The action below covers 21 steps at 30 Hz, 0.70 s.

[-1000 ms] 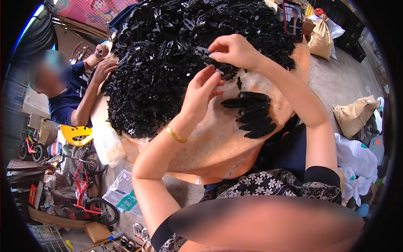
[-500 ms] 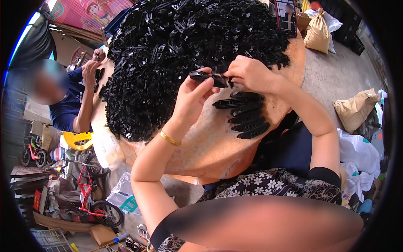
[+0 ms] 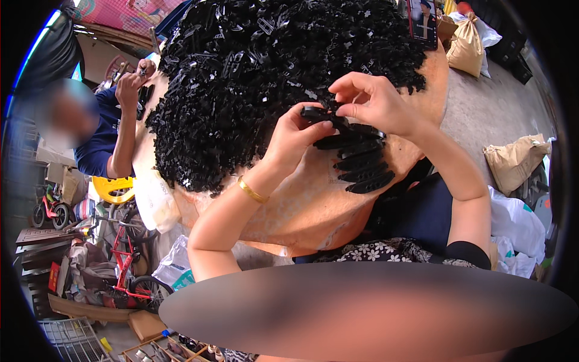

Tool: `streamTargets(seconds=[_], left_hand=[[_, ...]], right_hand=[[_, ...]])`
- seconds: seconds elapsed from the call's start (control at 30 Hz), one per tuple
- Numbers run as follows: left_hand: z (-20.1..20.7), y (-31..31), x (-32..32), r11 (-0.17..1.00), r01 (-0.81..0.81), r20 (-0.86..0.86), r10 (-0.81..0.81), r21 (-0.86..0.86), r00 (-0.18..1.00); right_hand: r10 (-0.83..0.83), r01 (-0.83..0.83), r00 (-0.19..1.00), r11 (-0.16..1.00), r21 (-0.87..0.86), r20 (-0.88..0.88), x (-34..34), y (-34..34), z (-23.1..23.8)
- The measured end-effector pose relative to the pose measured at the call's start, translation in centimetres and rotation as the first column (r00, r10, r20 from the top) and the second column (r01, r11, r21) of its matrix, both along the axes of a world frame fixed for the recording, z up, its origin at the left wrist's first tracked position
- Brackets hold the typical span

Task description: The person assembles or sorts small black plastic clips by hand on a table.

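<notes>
My left hand (image 3: 291,136) pinches a black elongated plastic piece (image 3: 315,113) between thumb and fingers. Close beside its far end is my right hand (image 3: 377,104), thumb and forefinger parted; whether the thumb touches the piece I cannot tell. Under and below both hands, a fanned row of similar long black pieces (image 3: 367,172) lies on the orange tablecloth (image 3: 301,208). A big heap of small black plastic parts (image 3: 241,78), some slotted and shiny, covers most of the table beyond my hands.
Another person (image 3: 99,130) at the table's left edge works with both hands raised. A phone (image 3: 423,23) stands at the far right of the heap. Sacks (image 3: 465,45) and white bags (image 3: 515,223) sit on the floor to the right; a red bicycle (image 3: 123,259) stands at left.
Both hands have shifted slightly right with the piece. My right thumb and forefinger have come apart from their earlier pinch. The whole view has also shifted a little.
</notes>
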<state>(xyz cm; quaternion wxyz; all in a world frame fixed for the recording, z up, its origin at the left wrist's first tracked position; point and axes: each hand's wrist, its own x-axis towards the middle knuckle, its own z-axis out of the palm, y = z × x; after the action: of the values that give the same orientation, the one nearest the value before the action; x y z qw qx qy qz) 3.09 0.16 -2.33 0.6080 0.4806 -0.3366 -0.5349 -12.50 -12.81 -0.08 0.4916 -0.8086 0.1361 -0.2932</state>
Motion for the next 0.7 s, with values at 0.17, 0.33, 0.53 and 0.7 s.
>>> streamTargets(seconds=[0.17,0.33,0.53,0.7], left_hand=[[0.1,0.2,-0.4,1.000,0.010,0.004,-0.010,-0.013,1.000],[0.1,0.3,-0.3,1.000,0.007,-0.019,-0.007,0.005,1.000],[0.4,0.3,-0.3,0.999,-0.026,-0.021,0.027,0.025,0.999],[1.3,0.3,-0.6,0.991,-0.094,0.137,0.106,-0.092,0.985]], right_hand=[[0.066,-0.071,0.997,0.993,0.092,0.048,0.0,0.8,-0.6],[0.011,0.036,0.987,0.958,-0.284,0.161,0.0,1.2,-0.7],[0.013,0.117,0.980,0.765,-0.633,0.198,-0.2,1.8,-0.8],[-0.069,0.184,0.975,0.788,-0.587,0.214,0.1,2.3,-0.2]])
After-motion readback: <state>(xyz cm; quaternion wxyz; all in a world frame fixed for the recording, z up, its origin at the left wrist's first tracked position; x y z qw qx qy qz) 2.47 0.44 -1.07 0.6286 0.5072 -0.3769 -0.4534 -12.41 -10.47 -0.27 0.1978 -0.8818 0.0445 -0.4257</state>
